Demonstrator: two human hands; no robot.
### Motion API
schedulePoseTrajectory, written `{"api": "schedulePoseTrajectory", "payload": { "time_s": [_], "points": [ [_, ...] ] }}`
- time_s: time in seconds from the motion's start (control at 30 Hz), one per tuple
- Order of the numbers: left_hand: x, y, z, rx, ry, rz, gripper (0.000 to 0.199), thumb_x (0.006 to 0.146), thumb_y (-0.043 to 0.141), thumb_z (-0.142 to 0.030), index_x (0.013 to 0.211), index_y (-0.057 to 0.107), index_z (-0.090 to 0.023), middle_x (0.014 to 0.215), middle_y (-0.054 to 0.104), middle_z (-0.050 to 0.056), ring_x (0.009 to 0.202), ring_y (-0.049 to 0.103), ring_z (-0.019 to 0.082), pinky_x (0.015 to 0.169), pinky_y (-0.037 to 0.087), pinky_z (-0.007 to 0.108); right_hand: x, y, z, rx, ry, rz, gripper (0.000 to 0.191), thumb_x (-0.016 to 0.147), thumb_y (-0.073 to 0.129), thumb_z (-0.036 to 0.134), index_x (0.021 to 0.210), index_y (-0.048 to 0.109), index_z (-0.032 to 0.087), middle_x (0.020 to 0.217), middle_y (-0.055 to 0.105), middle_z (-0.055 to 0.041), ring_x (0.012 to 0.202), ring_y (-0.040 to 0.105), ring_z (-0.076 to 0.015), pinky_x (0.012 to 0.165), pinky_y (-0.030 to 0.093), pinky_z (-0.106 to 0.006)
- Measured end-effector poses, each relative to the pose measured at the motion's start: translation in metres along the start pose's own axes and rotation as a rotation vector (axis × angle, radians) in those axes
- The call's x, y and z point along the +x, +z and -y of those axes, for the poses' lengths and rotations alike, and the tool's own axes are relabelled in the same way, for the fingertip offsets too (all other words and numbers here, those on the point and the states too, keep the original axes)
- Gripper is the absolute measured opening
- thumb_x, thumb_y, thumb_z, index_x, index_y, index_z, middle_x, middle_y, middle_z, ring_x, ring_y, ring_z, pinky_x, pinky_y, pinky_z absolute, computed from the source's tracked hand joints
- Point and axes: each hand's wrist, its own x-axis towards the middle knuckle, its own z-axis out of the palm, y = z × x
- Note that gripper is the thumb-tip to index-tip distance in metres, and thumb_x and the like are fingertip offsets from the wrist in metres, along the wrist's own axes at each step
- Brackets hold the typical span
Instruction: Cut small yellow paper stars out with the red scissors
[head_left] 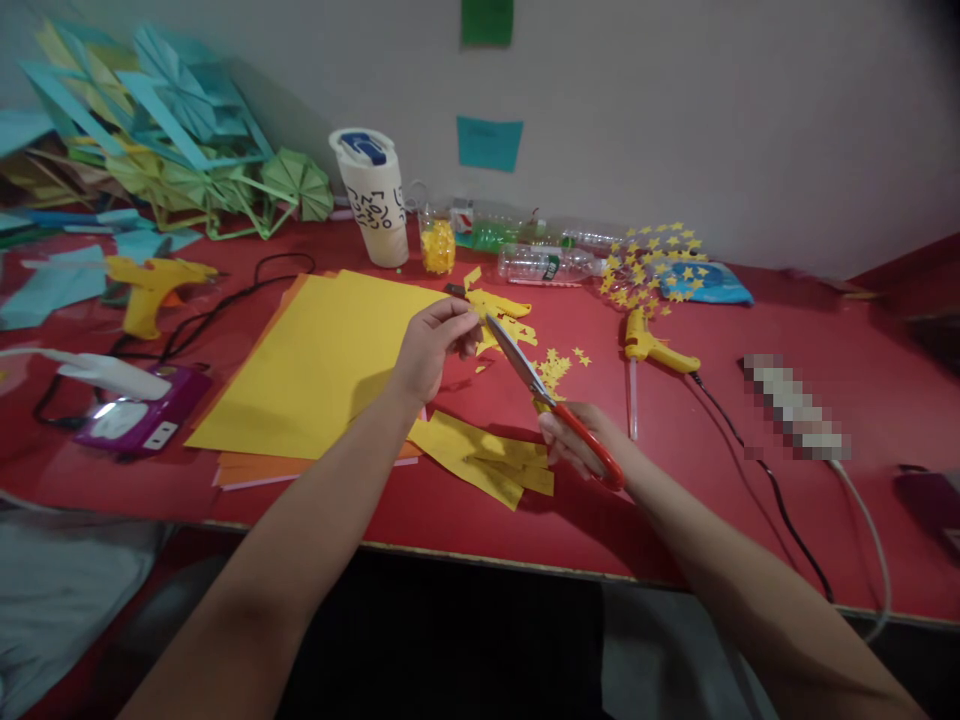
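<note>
Red-handled scissors (587,440) are in my right hand (581,440), their blades pointing up and left toward my left hand (442,340). The fingers of my left hand are pinched together near the blade tips; a small yellow piece seems to be between them. Cut yellow paper scraps (502,310) lie just beyond the fingertips. Small yellow paper stars (553,370) form a pile behind the scissors. Yellow sheets (322,350) are stacked over orange ones at the left, partly under my left forearm. Yellow strips (487,460) lie between my arms, near the table's front edge.
A tumbler (375,205), a jar of yellow pieces (438,245) and plastic bottles (551,265) stand or lie along the wall. Yellow glue guns (154,290) are on both sides. A purple power strip (142,410) is at left; folded paper shapes (187,130) fill the back left.
</note>
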Motion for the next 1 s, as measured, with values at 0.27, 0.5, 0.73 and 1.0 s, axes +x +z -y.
{"api": "schedulePoseTrajectory", "payload": {
  "time_s": [0.27, 0.5, 0.73, 1.0],
  "points": [
    [0.001, 0.000, -0.001, 0.054, 0.021, -0.008, 0.011, 0.072, 0.057, -0.019, 0.061, 0.056, -0.017, 0.052, 0.054, -0.004, 0.044, 0.047, 0.003, 0.043, 0.038, 0.017, 0.003, -0.003, -0.007, 0.003, 0.018, 0.038, 0.047, 0.069, 0.059, 0.065, 0.061, 0.045, 0.021, 0.034, 0.035, 0.0101, 0.029, 0.040, -0.0074, 0.035, 0.036, -0.022],
    [0.000, 0.000, -0.002, 0.121, 0.035, -0.002, 0.011, 0.072, 0.057, -0.019, 0.062, 0.055, -0.017, 0.051, 0.052, -0.004, 0.043, 0.045, 0.003, 0.044, 0.039, 0.018, 0.005, -0.005, -0.016, 0.010, 0.021, 0.036, 0.041, 0.075, 0.059, 0.057, 0.064, 0.047, 0.020, 0.037, 0.036, 0.0094, 0.032, 0.042, -0.0077, 0.037, 0.037, -0.021],
    [0.000, -0.002, 0.000, 0.135, 0.061, 0.008, 0.008, 0.070, 0.059, -0.020, 0.063, 0.057, -0.016, 0.051, 0.054, -0.004, 0.044, 0.047, 0.004, 0.044, 0.039, 0.017, 0.006, -0.006, -0.017, 0.005, 0.025, 0.038, 0.041, 0.075, 0.060, 0.057, 0.065, 0.048, 0.019, 0.043, 0.048, 0.0051, 0.033, 0.045, -0.0074, 0.032, 0.032, -0.019],
    [0.001, -0.005, -0.001, 0.144, 0.064, 0.024, 0.008, 0.070, 0.060, -0.020, 0.063, 0.058, -0.016, 0.051, 0.054, -0.004, 0.044, 0.047, 0.004, 0.044, 0.039, 0.018, 0.002, -0.006, -0.007, -0.012, 0.010, 0.050, 0.050, 0.068, 0.059, 0.067, 0.061, 0.048, 0.018, 0.046, 0.055, 0.0029, 0.027, 0.035, -0.0034, 0.027, 0.029, -0.018]
  ]
}}
